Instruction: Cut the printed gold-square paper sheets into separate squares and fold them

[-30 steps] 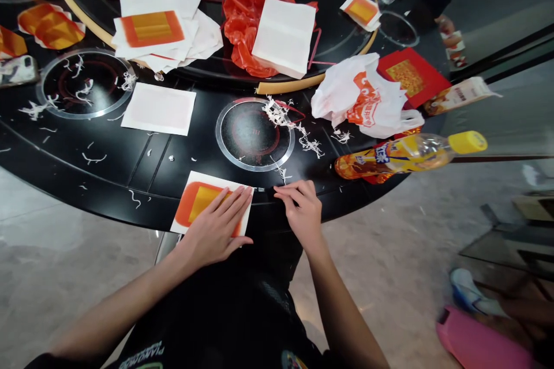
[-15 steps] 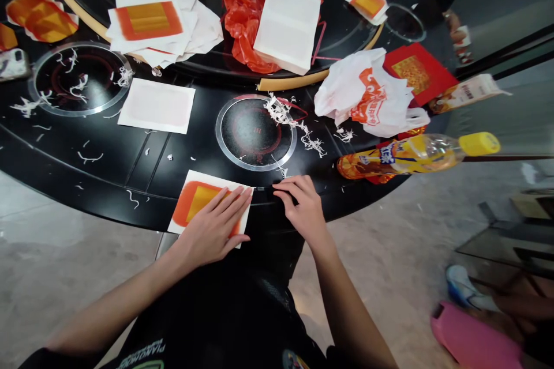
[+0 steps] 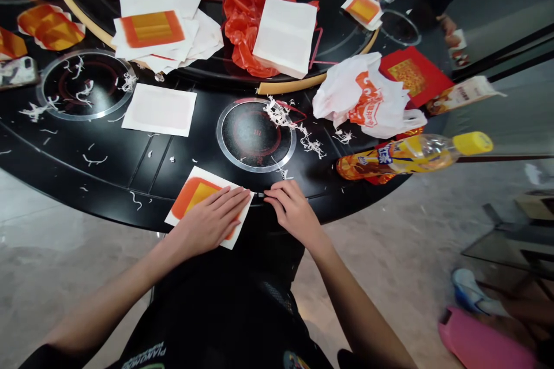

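Note:
A white paper sheet with an orange and gold square lies at the near edge of the black round table. My left hand rests flat on that sheet, fingers stretched out and together, covering its right half. My right hand sits just to the right of the sheet's corner, fingers curled down onto the table edge; what the fingertips pinch, if anything, is too small to see.
A blank white sheet, two round inset burners, white paper shreds, an orange drink bottle lying on its side, a white plastic bag, a red packet and a paper stack on the turntable. Another person's hand is at far right.
The sheet has slid and turned slightly toward me under my left hand. My right hand has shifted a little left, closer to the sheet's corner.

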Motion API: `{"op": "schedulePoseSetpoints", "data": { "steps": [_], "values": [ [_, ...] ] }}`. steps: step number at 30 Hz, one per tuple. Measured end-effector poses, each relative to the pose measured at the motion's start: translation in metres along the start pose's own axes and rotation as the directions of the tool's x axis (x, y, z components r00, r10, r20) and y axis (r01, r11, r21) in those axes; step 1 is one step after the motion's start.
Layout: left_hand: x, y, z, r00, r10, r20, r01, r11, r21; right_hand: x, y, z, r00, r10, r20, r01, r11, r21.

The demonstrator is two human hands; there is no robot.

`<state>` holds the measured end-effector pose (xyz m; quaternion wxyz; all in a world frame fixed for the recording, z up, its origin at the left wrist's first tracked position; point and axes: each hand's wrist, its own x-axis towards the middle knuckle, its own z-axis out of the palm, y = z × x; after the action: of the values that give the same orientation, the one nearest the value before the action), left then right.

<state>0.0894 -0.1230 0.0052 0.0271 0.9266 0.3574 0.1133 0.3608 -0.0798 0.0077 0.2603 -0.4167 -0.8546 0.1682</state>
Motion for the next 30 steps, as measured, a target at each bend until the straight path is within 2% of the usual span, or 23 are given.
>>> {"op": "schedulePoseSetpoints", "data": {
  "steps": [4,11,30],
  "values": [
    [-0.004,-0.003,-0.001,0.998,0.053,0.022,-0.053,0.999,0.0,0.001,0.002,-0.001,1.0,-0.001,0.018,0.0,0.999,0.048],
    [-0.004,-0.005,-0.003,0.993,0.097,0.07,-0.098,0.995,0.006,0.006,0.003,0.002,0.999,0.017,-0.039,-0.013,0.995,0.098],
    [-0.005,-0.004,0.0,0.993,0.09,0.074,-0.087,0.995,-0.053,0.036,0.006,0.012,1.0,0.019,-0.017,-0.016,0.991,0.135]
  ]
}}
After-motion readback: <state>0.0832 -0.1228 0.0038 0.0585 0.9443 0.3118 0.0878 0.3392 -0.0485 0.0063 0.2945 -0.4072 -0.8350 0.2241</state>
